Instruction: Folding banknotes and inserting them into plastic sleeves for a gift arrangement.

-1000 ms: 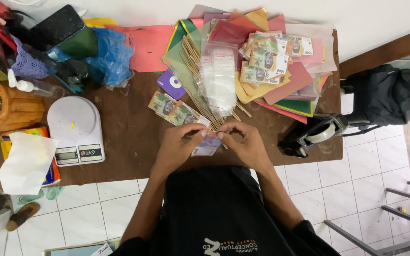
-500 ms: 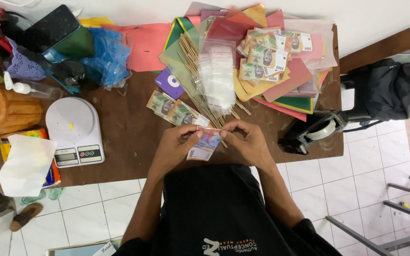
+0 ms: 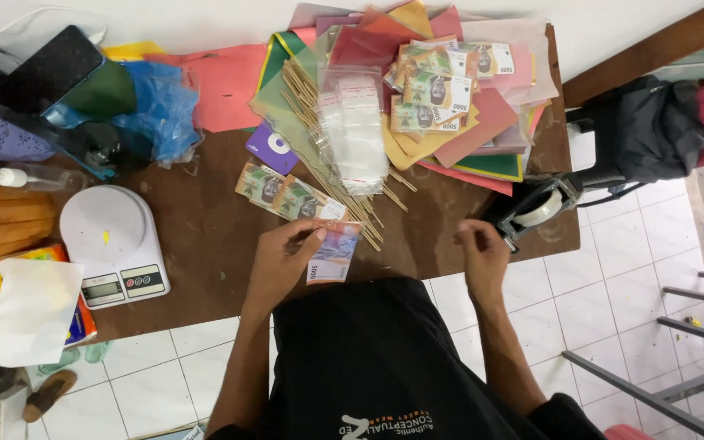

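My left hand (image 3: 283, 261) pinches the top of a pinkish banknote (image 3: 333, 252) over the front edge of the brown table (image 3: 205, 236). My right hand (image 3: 480, 252) is off to the right, fingers curled with nothing visible in them, just beside a black tape dispenser (image 3: 535, 209). A bundle of thin wooden skewers (image 3: 327, 151) lies diagonally behind the note, with several green banknotes (image 3: 283, 192) beside it and a stack of clear plastic sleeves (image 3: 354, 130) on top.
A white kitchen scale (image 3: 112, 242) sits at front left, with white paper (image 3: 30, 310) near it. Coloured paper sheets (image 3: 482, 134) and more banknotes (image 3: 442, 85) cover the back right. A blue plastic bag (image 3: 160, 106), a dark phone (image 3: 55, 69) and a black bag (image 3: 649, 130) lie around.
Both hands were together on the banknote. Now my right hand has let go and moved right toward the tape dispenser, while my left hand keeps the note.
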